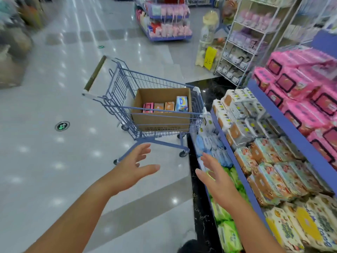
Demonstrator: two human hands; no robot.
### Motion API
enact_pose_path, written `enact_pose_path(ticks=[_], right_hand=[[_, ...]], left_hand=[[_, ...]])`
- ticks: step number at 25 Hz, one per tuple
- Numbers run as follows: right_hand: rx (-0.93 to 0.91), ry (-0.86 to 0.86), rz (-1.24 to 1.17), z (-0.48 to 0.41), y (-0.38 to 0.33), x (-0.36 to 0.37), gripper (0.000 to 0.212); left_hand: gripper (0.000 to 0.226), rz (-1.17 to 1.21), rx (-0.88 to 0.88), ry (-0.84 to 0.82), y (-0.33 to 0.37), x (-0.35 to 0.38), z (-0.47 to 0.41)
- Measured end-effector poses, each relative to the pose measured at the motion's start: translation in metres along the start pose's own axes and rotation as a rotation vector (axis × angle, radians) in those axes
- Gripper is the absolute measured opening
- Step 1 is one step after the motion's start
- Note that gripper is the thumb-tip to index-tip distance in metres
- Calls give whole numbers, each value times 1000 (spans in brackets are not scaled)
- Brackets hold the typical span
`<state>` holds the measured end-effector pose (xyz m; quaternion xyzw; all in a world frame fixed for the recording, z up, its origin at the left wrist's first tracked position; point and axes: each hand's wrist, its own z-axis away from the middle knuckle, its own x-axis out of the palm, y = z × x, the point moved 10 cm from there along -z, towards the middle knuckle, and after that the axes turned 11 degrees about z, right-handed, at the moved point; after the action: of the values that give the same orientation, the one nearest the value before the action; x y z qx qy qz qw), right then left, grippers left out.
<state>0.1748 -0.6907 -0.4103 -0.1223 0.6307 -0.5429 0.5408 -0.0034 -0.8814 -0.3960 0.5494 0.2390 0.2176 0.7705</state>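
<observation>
the open brown cardboard box [160,123] sits in the basket of the small blue wire shopping cart [116,92], with a row of small soft packets [165,106] standing on its bottom, so we judge it light but thin-walled, best taken low on two opposite sides rather than by the rim. our left hand [133,167] and right hand [217,178] hover short of the cart, fingers spread wide, holding nothing. beside our right hand the blue shelf unit [291,127] carries stacked soft wipe packs [269,179].
</observation>
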Motion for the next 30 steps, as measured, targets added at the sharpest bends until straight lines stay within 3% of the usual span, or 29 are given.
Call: enact_pose_path(ticks=[4,8,12,16,19,22,25,30], right_hand=[[-88,-47,17,-147,-27,2,66],[-108,-87,25,-285,-40,-10,67],[-52,-160,62,-394,-37,-16,67],[42,-212,101,-488,-22,-9,64],[116,-254,119,-558,2,12,67],[191,-273,120,-622,27,40,90],[300,-344,109,-676,62,84,74],[424,-488,279,-743,152,142,77]], left_hand=[[84,27,-3,87,21,-53,-109],[110,34,-29,150,41,-90,-221],[80,90,-77,166,42,-118,-321],[72,88,-166,149,23,-150,-422],[59,83,-247,108,-4,-177,-507],[73,45,-361,61,-45,-202,-587],[85,-3,-494,23,-103,-219,-654],[66,-8,-709,-5,-224,-222,-714]])
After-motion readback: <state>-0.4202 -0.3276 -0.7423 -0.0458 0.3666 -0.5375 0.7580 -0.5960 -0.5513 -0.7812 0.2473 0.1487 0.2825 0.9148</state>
